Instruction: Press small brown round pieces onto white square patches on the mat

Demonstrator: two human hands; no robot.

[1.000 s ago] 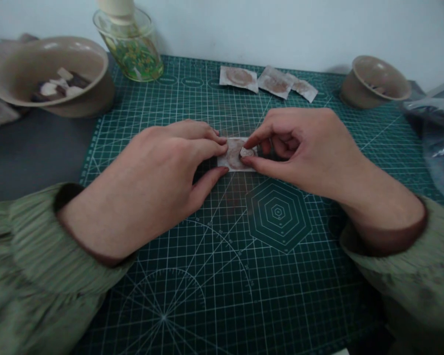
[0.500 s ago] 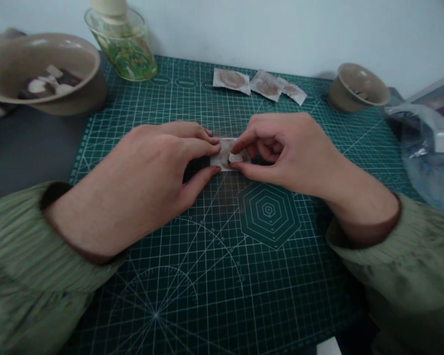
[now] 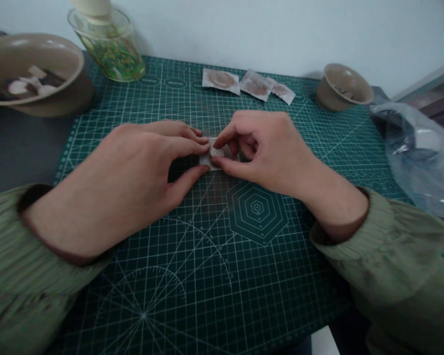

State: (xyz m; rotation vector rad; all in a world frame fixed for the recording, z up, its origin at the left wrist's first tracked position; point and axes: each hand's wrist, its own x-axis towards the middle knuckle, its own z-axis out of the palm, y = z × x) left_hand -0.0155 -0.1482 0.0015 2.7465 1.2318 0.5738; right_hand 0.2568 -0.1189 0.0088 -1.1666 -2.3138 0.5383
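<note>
2 hands meet over a small patch (image 3: 211,159) lying flat mid-mat (image 3: 214,256), long axis left to right. The left hand (image 3: 133,172) pins its left end between fingertips and thumb. The right hand (image 3: 266,148) pinches a pale disc (image 3: 217,152) on the patch's top, thumb and forefinger closed on it. 3 more patches (image 3: 244,84) lie well beyond, near the far edge.

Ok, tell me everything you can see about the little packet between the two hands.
The packet is a small flat pale rectangle, papery or foil-like, with a brownish round mark on its face. It lies on the green cutting mat, mostly hidden. The left hand pinches its left edge between fingers and thumb; the right hand pinches a small pale round piece on top. Its far edge is covered.
</note>
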